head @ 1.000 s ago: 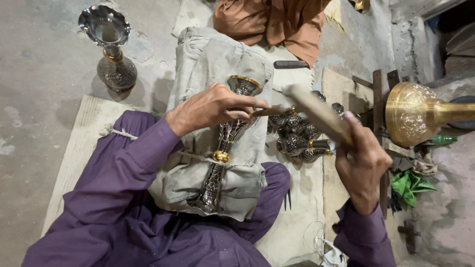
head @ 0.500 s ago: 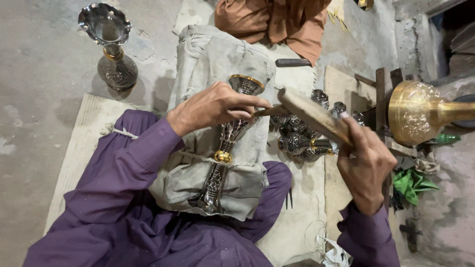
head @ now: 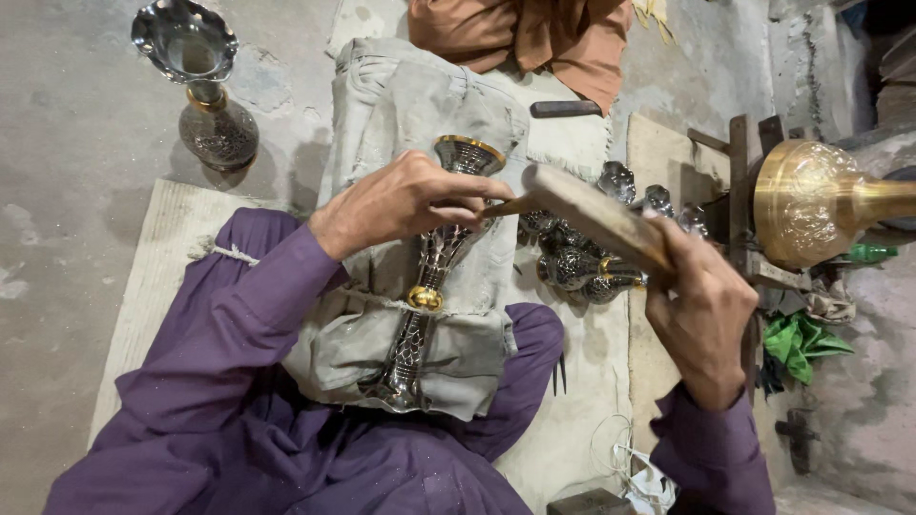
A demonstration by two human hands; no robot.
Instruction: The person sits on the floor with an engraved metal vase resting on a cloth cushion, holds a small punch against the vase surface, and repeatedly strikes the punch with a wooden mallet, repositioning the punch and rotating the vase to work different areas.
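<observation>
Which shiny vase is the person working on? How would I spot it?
Find the grey cloth bundle on the purple lap. The vase lies along it under the left hand. Unlike the upright vase on the floor, this one lies flat, a gold ring at its waist.

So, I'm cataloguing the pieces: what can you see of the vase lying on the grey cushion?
The vase lies lengthwise on the grey cushion, its flared, gold-rimmed mouth pointing away from the person. It looks like dark, silvery metal with fine engraved patterning and a gold band around the narrow stem. The left hand rests over its upper part.
</observation>
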